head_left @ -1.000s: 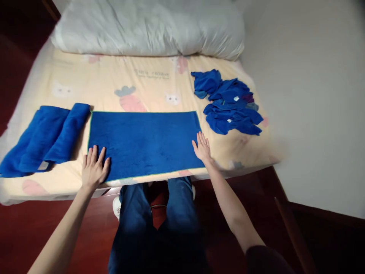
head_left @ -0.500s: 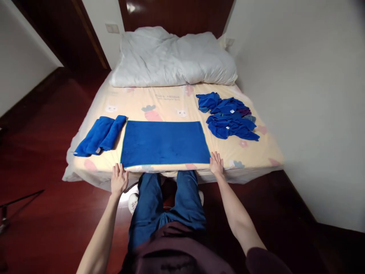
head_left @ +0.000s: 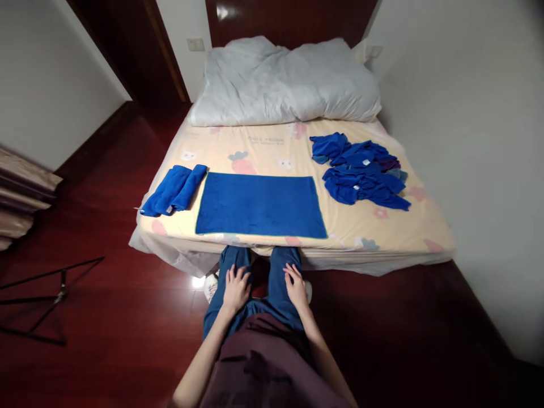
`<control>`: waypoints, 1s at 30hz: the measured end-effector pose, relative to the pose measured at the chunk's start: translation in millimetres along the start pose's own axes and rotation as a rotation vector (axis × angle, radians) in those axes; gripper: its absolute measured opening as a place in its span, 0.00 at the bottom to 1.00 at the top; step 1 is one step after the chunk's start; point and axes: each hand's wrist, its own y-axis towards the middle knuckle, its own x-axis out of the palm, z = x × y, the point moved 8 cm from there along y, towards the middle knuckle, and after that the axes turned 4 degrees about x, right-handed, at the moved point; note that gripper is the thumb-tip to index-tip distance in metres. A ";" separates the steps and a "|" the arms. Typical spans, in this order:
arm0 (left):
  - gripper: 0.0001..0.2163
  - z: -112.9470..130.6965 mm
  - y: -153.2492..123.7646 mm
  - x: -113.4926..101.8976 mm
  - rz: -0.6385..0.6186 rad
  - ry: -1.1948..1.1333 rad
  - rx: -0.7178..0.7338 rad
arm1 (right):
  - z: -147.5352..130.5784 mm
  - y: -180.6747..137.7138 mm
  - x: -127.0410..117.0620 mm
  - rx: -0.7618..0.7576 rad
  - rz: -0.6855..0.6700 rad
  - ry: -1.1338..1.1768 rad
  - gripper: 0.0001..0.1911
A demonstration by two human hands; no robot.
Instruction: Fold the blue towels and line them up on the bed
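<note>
A blue towel (head_left: 261,205) with a thin greenish edge lies spread flat near the front of the bed. Rolled or folded blue towels (head_left: 174,190) rest just left of it. To its right is a crumpled heap of blue cloths (head_left: 361,170) with small white tags and a dark purple piece among them. My left hand (head_left: 237,288) is over my left thigh, fingers apart and holding nothing. Over the right thigh is my right hand (head_left: 296,285), its fingers spread and also without anything in them. Both hands are apart from the towel.
The bed has a pale yellow patterned sheet (head_left: 272,150), with a white quilt (head_left: 284,85) bunched at the headboard. Black tripod legs (head_left: 59,297) stand on the red-brown floor at left, near a striped curtain (head_left: 23,195). A wall borders the bed's right side.
Both my hands have left the towel's front corners and come back and inward over my thighs. The towel stays flat. The camera view has shifted left, showing the curtain and more of the tripod.
</note>
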 end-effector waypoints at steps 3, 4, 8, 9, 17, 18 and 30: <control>0.04 15.9 -1.6 24.2 -0.073 -0.200 -0.049 | 0.5 9.7 -7.1 -0.014 0.005 -0.006 0.20; 0.03 16.0 4.7 23.7 -0.058 -0.265 -0.100 | -0.4 13.5 -9.1 -0.026 0.008 -0.026 0.20; 0.05 16.4 39.2 20.6 0.040 -0.528 -0.251 | -4.7 16.7 -11.2 -0.031 0.033 -0.093 0.19; 0.07 19.0 47.4 24.1 0.058 -0.592 -0.269 | -6.2 15.6 -10.2 -0.031 0.031 -0.107 0.20; 0.17 50.2 93.8 83.8 0.105 -1.292 -0.513 | -12.0 13.3 -9.1 0.002 -0.005 -0.170 0.20; 0.16 52.2 97.6 87.0 0.112 -1.368 -0.541 | -12.0 13.4 -9.3 0.005 -0.007 -0.171 0.20; 0.08 46.3 125.8 105.4 0.229 -1.734 -0.680 | -5.9 14.0 -6.4 -0.006 -0.006 -0.166 0.20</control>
